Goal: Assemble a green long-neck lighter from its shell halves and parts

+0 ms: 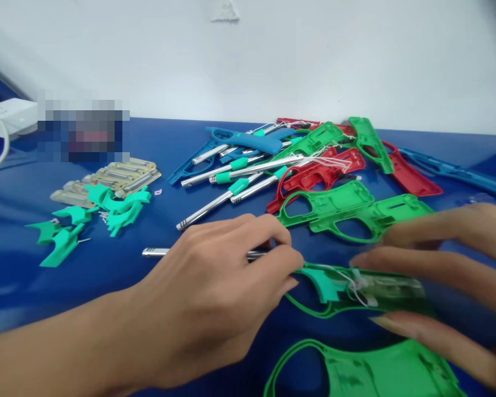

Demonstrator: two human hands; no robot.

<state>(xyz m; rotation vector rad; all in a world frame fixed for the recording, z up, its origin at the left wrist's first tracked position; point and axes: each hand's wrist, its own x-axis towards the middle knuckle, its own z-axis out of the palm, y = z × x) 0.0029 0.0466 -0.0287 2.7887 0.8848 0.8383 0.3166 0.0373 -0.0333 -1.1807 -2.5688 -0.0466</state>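
Rod [155,252] gripped by fingers of left hand [227,281]; probably stiff, slippery, best held mid-length. Green shell [353,310] seen between hands, over desk [231,380]; likely light, best taken by rim. Right hand [458,273] spread, released; contact unclear.

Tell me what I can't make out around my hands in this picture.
Head view:
Metal tube: middle hidden behind the left hand.
Right hand: blurred, cut off by the right edge.
Nearest green shell: cut off by the bottom edge.
Tiny pieces beside the teal parts: too small to identify.
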